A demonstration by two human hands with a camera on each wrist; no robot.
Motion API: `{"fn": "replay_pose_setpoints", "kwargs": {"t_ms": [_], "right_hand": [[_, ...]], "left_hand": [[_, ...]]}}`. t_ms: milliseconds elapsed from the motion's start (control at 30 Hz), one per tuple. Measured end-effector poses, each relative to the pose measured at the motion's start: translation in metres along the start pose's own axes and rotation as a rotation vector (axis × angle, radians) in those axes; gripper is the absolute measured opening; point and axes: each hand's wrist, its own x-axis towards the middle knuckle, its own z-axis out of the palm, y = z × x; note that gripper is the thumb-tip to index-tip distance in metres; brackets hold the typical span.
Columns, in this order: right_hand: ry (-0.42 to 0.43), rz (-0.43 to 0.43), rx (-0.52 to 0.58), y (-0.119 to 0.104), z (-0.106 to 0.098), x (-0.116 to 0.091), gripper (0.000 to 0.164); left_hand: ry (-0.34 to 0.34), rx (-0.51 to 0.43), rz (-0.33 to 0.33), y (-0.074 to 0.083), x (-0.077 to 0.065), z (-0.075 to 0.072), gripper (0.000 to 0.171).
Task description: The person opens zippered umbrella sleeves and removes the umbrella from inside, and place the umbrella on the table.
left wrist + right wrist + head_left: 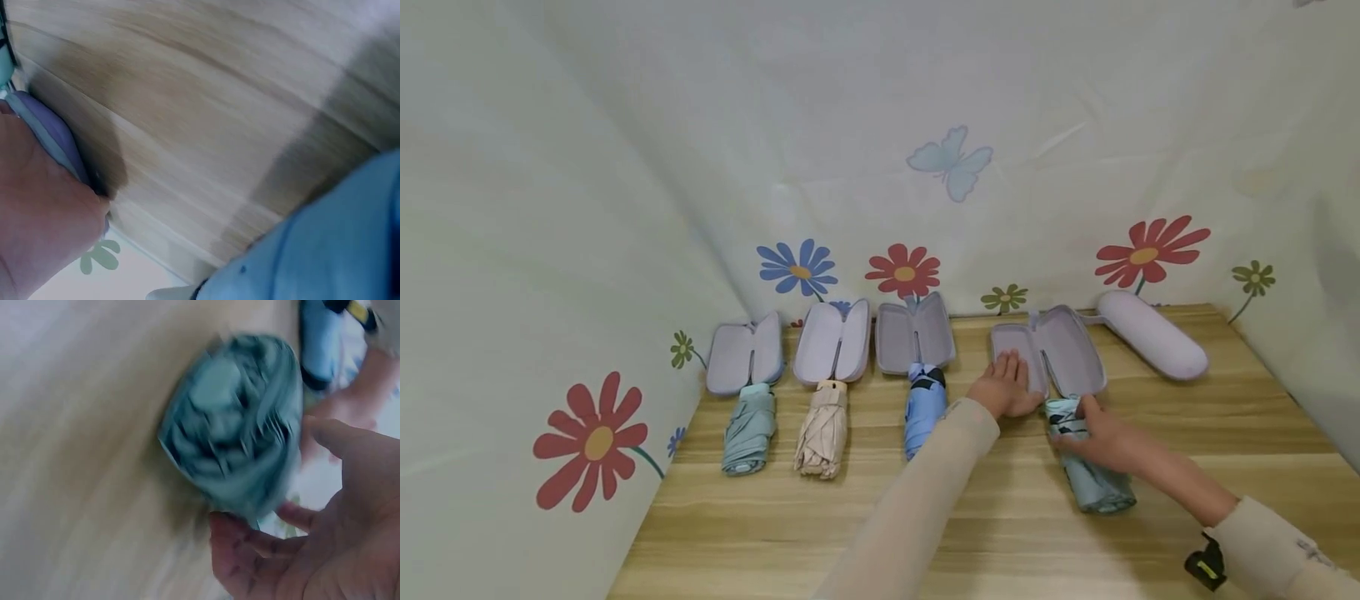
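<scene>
A folded teal umbrella (1101, 490) lies at the right of the table, its top end against an open grey-lilac zip case (1075, 350). My right hand (1105, 440) grips that umbrella near its top, thumb on one side and fingers on the other. In the right wrist view the umbrella's bunched end (231, 425) faces the camera. My left hand (1006, 387) rests with straight fingers on the case's left half. The left wrist view shows the hand (44, 206) over the case's purple edge (59, 140); its fingertips are out of view there.
Further left lie a blue umbrella (922, 408), a beige umbrella (822, 433) and a grey-green umbrella (749, 433), each below an open case. A closed lilac case (1153, 335) is at the back right. A flower-printed sheet (850, 167) hangs behind the wooden table (715, 533).
</scene>
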Motion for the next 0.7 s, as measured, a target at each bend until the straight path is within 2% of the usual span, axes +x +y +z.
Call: {"fn": "replay_pose_setpoints", "kwargs": {"t_ms": [100, 200, 267, 367, 433, 533, 600, 700], "right_hand": [[0.034, 0.007, 0.034, 0.008, -0.015, 0.003, 0.051], [0.14, -0.023, -0.024, 0.018, -0.032, 0.006, 0.045], [0.204, -0.05, -0.066, 0.023, -0.042, 0.009, 0.041], [0.266, -0.087, -0.138, 0.033, -0.054, 0.014, 0.038], [0.3, -0.118, -0.174, 0.04, -0.058, 0.018, 0.038], [0.36, -0.169, -0.221, 0.05, -0.06, 0.024, 0.042], [0.399, -0.196, -0.24, 0.055, -0.06, 0.026, 0.045], [0.421, -0.221, -0.239, 0.058, -0.059, 0.029, 0.049]], "left_hand": [[0.028, -0.011, -0.011, 0.005, -0.002, -0.001, 0.081], [0.052, -0.013, -0.023, 0.008, -0.009, -0.006, 0.082], [0.094, -0.019, -0.027, 0.008, -0.017, -0.011, 0.08], [0.168, -0.026, -0.023, 0.011, -0.031, -0.021, 0.078], [0.211, -0.025, -0.027, 0.016, -0.035, -0.027, 0.076], [0.173, -0.019, -0.024, 0.029, -0.044, -0.035, 0.085], [0.112, -0.029, -0.028, 0.038, -0.048, -0.037, 0.095], [0.039, -0.109, -0.017, 0.046, -0.065, -0.04, 0.109]]}}
